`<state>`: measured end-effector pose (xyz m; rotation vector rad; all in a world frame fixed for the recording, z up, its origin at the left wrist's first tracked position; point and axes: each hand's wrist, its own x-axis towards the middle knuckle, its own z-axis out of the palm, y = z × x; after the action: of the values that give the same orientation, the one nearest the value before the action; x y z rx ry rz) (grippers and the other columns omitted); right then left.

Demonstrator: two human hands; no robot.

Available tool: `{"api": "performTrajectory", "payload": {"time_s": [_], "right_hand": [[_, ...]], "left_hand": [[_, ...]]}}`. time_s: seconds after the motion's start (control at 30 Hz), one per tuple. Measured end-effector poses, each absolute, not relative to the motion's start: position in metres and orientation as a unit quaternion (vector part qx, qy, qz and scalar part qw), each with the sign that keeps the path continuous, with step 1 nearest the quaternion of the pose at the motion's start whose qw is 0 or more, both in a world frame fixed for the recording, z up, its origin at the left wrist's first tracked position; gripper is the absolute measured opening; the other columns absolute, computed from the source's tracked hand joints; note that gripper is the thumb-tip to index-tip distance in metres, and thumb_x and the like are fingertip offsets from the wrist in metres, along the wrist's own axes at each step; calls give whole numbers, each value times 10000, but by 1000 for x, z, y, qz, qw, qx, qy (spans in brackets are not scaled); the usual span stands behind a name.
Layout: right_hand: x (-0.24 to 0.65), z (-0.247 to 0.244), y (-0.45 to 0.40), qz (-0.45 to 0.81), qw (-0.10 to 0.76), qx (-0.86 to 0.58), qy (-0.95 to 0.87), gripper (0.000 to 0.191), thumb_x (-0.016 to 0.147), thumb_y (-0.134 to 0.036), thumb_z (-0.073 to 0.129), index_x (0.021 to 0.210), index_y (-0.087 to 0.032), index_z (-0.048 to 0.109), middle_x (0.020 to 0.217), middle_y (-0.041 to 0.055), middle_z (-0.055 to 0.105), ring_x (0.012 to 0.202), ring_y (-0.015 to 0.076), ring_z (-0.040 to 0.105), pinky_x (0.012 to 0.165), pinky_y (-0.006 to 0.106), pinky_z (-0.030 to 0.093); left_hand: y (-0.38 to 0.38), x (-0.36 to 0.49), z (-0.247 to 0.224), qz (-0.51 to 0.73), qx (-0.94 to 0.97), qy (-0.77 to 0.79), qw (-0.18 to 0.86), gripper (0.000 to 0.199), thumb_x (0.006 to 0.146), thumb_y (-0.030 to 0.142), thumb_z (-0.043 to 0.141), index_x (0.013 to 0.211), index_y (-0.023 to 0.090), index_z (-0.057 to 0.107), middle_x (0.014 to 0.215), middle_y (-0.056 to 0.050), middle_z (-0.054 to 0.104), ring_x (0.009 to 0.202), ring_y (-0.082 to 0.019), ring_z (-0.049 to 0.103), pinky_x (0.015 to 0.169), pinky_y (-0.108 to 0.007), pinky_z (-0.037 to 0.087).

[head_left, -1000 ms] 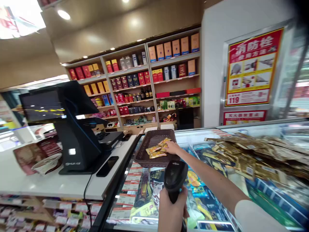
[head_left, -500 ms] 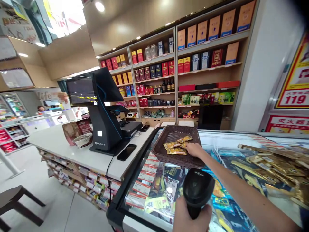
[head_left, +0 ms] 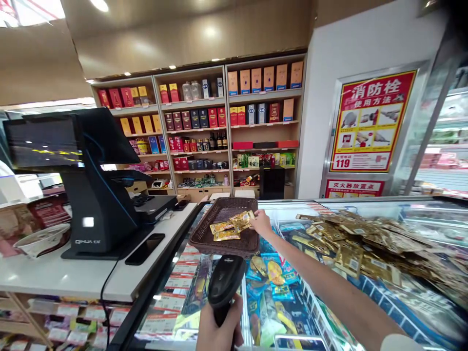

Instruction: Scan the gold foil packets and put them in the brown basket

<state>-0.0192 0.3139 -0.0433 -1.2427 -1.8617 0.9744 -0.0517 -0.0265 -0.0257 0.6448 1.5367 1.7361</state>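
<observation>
My left hand is wrapped round the handle of a black barcode scanner, its head just in front of a brown woven basket. At the basket's right side, my right hand pinches the edge of a gold packet, which is tilted up over the others. Below it in the basket lie a few more gold packets. The basket stands on the glass top of a display freezer. To the right of my right forearm spreads a heap of gold packets.
On the white counter at left stand a black cash register and a white bowl; a phone lies beside them. A second phone is at the front edge. Behind are shelves of boxes.
The view has turned right, bringing the red poster and more of the gold heap into sight. My right hand has raised a gold packet within the basket. The scanner stays in my left hand.
</observation>
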Motion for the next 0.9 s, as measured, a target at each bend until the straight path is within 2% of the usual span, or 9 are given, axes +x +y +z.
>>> {"api": "performTrajectory", "payload": {"time_s": [0.1,0.3,0.47,0.57,0.77,0.9], "right_hand": [[3,-41,302,440,345,-455,-693,338,1015,-330,675,1308,-166,635,1245,99,684,997,228,712,830,411,630],[64,-39,272,506,356,-411,-669,228,1002,-313,696,1162,-151,695,1145,69,714,930,204,713,789,366,626],[114,-30,263,556,406,-396,-607,270,1018,-316,675,1231,-150,656,1102,66,711,848,178,715,719,337,630],[135,-26,266,579,447,-386,-562,295,1024,-326,666,1265,-158,643,1125,73,707,867,186,717,732,347,631],[148,-26,276,614,511,-332,-501,275,1013,-304,682,1241,-152,659,1168,81,703,944,206,717,799,384,632],[145,-33,278,637,526,-304,-474,272,1014,-306,681,1236,-152,661,1167,80,705,945,207,718,806,388,631]], "left_hand": [[-28,-42,-17,663,272,593,366,541,653,607,844,882,155,657,503,39,543,439,-127,504,506,-253,382],[-19,-31,-7,638,322,574,400,453,684,541,838,833,159,647,511,35,535,440,-112,488,489,-236,375],[4,-19,-10,644,349,561,386,478,637,561,854,779,166,625,508,43,505,417,-110,468,442,-238,384],[17,-9,-6,627,363,570,387,497,625,588,836,778,164,628,504,38,512,414,-126,478,433,-250,387],[24,16,27,614,405,562,379,396,717,519,779,813,166,626,535,36,535,462,-127,498,488,-251,411],[25,26,40,605,418,566,372,382,741,526,755,737,183,587,513,27,524,454,-128,488,491,-255,395]]}}
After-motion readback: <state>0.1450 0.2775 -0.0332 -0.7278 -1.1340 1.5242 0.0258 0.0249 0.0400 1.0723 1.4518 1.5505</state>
